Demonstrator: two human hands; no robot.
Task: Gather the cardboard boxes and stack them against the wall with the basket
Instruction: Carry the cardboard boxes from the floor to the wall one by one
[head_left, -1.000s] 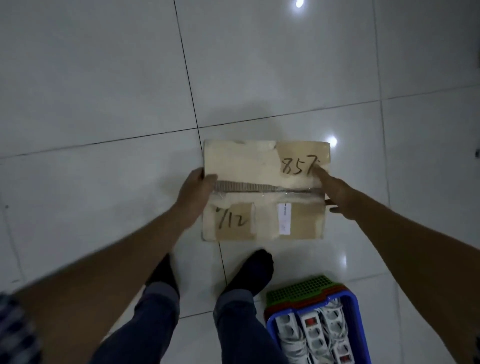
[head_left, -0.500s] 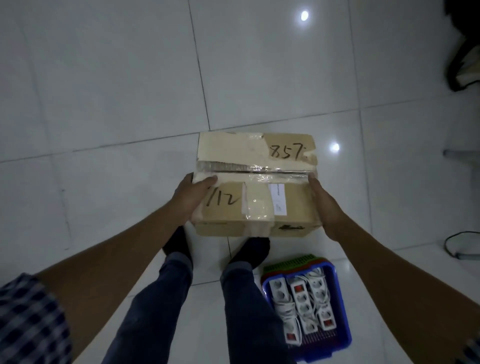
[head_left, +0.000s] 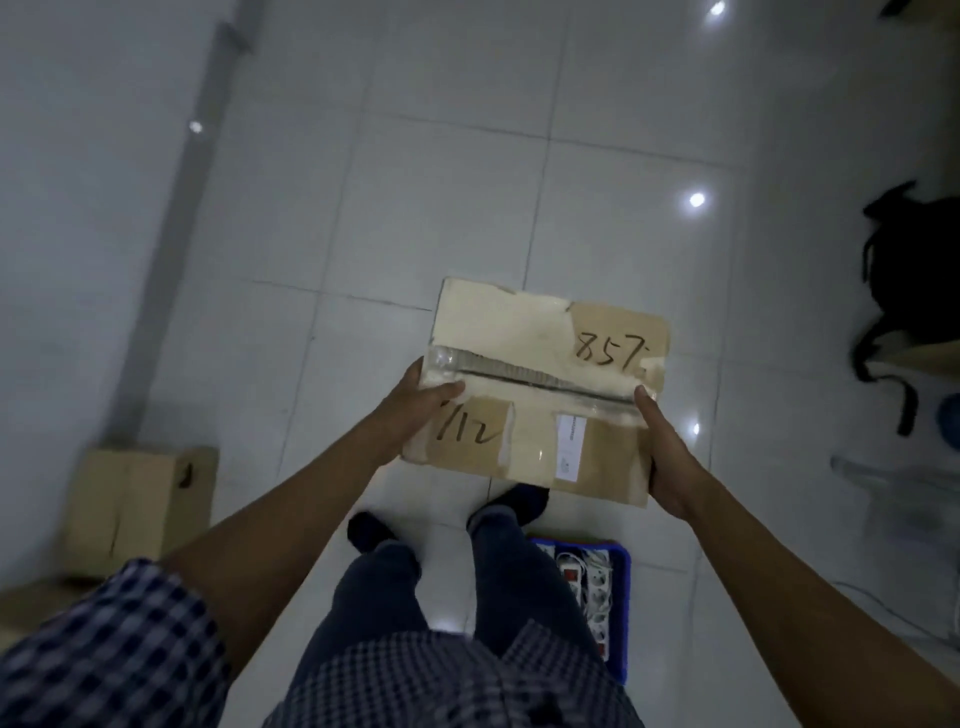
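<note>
A taped cardboard box (head_left: 540, 384) marked "857" and "12" is held in the air in front of me, above my feet. My left hand (head_left: 415, 402) grips its left side with the thumb on top. My right hand (head_left: 662, 452) grips its right side. A second cardboard box (head_left: 140, 504) stands on the floor at the lower left, close to the white wall (head_left: 78, 208). A blue basket (head_left: 618, 597) holding white power strips sits on the floor by my right foot, partly hidden behind my leg.
A black backpack (head_left: 904, 291) lies on the floor at the right, with a cable (head_left: 878, 603) trailing near the lower right. A corner of another cardboard piece (head_left: 26, 603) shows at the far lower left. White floor tiles (head_left: 441, 197) stretch ahead.
The box has come up off the floor in both hands. My view has swung left, so the wall and the second box now show and the basket sits lower right.
</note>
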